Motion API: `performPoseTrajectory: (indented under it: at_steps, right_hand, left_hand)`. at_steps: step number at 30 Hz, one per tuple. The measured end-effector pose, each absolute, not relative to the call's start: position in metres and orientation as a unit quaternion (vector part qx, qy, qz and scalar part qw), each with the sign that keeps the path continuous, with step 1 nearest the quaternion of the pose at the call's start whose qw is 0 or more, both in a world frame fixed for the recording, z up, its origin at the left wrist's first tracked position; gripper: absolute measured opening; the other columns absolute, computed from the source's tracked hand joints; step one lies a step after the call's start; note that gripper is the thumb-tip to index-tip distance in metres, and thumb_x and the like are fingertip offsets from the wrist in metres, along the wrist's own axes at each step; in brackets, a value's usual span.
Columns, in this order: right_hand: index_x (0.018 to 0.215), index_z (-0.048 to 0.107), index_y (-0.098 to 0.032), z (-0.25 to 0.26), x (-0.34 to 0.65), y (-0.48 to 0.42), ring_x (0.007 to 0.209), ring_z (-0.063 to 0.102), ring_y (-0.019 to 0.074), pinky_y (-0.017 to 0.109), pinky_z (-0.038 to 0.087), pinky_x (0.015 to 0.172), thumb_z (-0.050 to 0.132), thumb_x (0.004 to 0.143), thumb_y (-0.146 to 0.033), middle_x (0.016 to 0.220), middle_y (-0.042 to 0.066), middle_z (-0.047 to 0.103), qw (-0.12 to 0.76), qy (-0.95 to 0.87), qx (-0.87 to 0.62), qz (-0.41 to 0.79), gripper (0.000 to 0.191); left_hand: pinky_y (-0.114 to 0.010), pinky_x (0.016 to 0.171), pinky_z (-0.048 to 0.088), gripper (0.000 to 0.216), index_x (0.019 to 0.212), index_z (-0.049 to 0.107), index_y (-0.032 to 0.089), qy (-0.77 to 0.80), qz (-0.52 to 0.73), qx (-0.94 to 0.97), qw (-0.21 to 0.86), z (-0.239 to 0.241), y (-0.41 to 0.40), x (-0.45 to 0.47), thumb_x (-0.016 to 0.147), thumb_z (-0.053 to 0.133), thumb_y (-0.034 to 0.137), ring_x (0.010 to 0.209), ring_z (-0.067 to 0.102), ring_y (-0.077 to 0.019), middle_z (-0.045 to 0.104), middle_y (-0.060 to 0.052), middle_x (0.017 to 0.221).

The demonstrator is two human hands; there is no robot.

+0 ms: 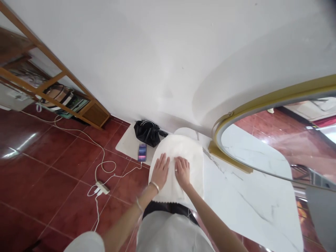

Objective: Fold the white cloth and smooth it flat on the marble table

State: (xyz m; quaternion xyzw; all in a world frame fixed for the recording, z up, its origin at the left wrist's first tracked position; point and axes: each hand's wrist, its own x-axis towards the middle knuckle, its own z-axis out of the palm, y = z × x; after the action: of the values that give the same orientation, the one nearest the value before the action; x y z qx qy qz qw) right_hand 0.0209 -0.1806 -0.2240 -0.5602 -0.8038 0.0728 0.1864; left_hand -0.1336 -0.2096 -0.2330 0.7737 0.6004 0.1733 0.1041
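A white piece of cloth with a rounded far edge and a jagged near edge lies over the left end of the white marble-patterned table. My left hand rests flat on the cloth's left half, fingers spread, a bangle at the wrist. Beside it, my right hand lies on the cloth near its middle. Its fingers are slightly bent and a little apart, with a ring on one. Neither hand visibly lifts the cloth.
Left of the cloth, a black bag and a phone on a charging cable sit on a pale surface. A gold-framed mirror stands on the table at right. A power strip lies on the red tiles; a wooden shelf stands farther left.
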Motion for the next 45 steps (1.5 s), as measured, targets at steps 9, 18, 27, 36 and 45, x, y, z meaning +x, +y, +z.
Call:
performPoseTrajectory:
  at_steps: [9, 18, 27, 36, 45]
  right_hand:
    - [0.151, 0.021, -0.025, -0.214, 0.057, -0.251, 0.144, 0.019, 0.0293, 0.053, 0.012, 0.114, 0.041, 0.095, -0.039, 0.156, 0.009, 0.024, 0.077, -0.902, -0.421, 0.055, 0.062]
    - [0.152, 0.014, -0.031, -0.232, 0.168, -0.276, 0.143, 0.024, 0.0271, 0.056, 0.013, 0.113, 0.037, 0.096, -0.035, 0.155, 0.007, 0.025, 0.101, -0.803, -0.587, -0.002, 0.060]
    - [0.151, 0.013, -0.034, -0.248, 0.297, -0.347, 0.141, 0.029, 0.0267, 0.056, 0.020, 0.111, 0.037, 0.096, -0.041, 0.154, 0.004, 0.029, 0.133, -0.694, -0.705, -0.052, 0.060]
    - [0.144, 0.038, -0.036, -0.261, 0.298, -0.353, 0.135, 0.039, 0.0313, 0.062, 0.026, 0.108, 0.045, 0.091, -0.053, 0.150, 0.004, 0.038, 0.167, -0.671, -0.723, 0.009, 0.056]
    - [0.128, 0.058, -0.030, -0.255, 0.308, -0.340, 0.125, 0.051, 0.0297, 0.055, 0.039, 0.105, 0.043, 0.091, -0.050, 0.135, 0.006, 0.056, 0.262, -0.631, -0.708, 0.178, 0.045]
  left_hand:
    - [-0.053, 0.111, 0.027, 0.078, 0.152, 0.011, 0.009, 0.639, 0.171, 0.749, 0.028, -0.227, -0.292, -0.107, 0.088, 0.048, 0.034, 0.145, 0.008, -0.0401, -0.001, -0.020, 0.159]
    - [-0.053, 0.117, 0.013, 0.078, 0.152, 0.013, 0.011, 0.505, 0.130, 0.847, 0.103, -0.231, -0.256, 0.001, 0.089, 0.047, 0.042, 0.146, 0.003, -0.0365, -0.001, -0.017, 0.158]
    - [-0.052, 0.118, 0.018, 0.067, 0.148, 0.028, 0.019, 0.338, 0.126, 0.903, 0.235, -0.230, -0.260, 0.134, 0.089, 0.050, 0.041, 0.147, 0.007, -0.0314, 0.011, -0.012, 0.160]
    - [-0.047, 0.104, 0.042, 0.024, 0.095, 0.071, 0.017, 0.590, 0.206, 0.694, 0.357, -0.193, -0.176, 0.162, 0.077, 0.056, 0.017, 0.120, 0.056, -0.0287, 0.064, -0.011, 0.119]
    - [-0.035, 0.102, 0.043, 0.056, 0.112, 0.068, 0.027, 0.428, 0.136, 0.815, 0.365, -0.109, -0.184, 0.183, 0.065, 0.051, 0.001, 0.110, 0.062, -0.0211, 0.068, -0.001, 0.117]
